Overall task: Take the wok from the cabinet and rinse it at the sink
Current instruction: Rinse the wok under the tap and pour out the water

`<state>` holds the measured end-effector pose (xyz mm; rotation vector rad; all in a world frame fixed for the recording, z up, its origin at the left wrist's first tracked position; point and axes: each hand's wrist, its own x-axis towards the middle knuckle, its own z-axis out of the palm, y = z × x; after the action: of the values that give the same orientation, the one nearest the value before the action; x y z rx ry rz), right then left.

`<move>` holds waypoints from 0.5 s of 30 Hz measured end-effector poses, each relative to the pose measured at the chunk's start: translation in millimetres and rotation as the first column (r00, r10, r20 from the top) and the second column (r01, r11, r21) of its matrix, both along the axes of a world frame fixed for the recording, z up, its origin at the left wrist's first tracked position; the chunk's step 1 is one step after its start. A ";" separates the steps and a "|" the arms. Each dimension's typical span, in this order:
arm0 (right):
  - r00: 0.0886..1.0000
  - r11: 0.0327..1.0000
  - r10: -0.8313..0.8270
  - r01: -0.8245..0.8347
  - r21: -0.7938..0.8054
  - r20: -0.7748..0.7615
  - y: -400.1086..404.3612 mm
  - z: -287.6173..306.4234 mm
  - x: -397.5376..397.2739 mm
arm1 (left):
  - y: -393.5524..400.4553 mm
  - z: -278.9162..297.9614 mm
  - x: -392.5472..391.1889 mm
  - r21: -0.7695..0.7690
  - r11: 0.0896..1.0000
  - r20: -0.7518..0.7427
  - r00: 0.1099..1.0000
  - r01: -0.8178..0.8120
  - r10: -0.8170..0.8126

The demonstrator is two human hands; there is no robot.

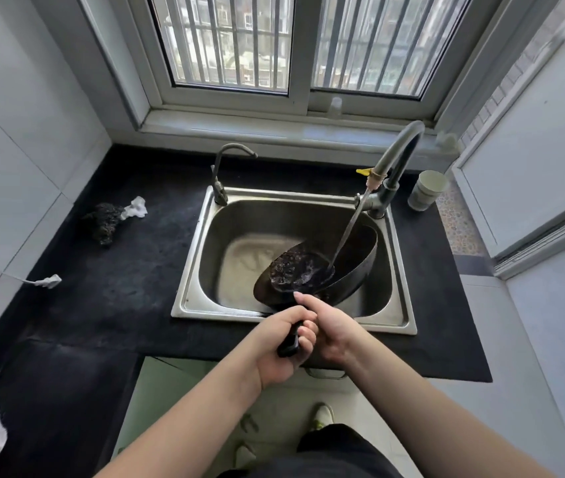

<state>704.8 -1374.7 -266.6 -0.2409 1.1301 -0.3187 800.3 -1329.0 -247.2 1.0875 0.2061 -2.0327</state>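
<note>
The left hand [282, 343] is wrapped tight round the black handle [289, 345] of the one wok [319, 267], and the right hand [327, 327] is laid against it, fingers curled, grip not fully seen. The wok is held tilted in the single steel sink [205, 243], water from one of two taps [398, 167] landing in it.

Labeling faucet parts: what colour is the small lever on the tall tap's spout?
Yellow lever, clearest in the head view.
</note>
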 end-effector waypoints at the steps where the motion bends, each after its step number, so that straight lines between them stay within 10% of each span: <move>1: 1.000 1.000 -0.006 0.006 -0.014 -0.015 1.7 -1.8 -1.7 | 2.0 -3.0 -1.8 -0.001 1.000 -0.019 1.000 0.000 0.000; 15: 0.969 0.984 -0.035 -0.010 -0.179 -0.245 10.2 -19.0 0.4 | 16.6 -32.7 3.2 -0.085 0.995 -0.267 0.963 -0.044 0.019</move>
<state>705.2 -1364.6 -285.6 -0.4422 1.3512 -0.4104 803.5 -1312.3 -279.9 0.7481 0.2635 -2.1343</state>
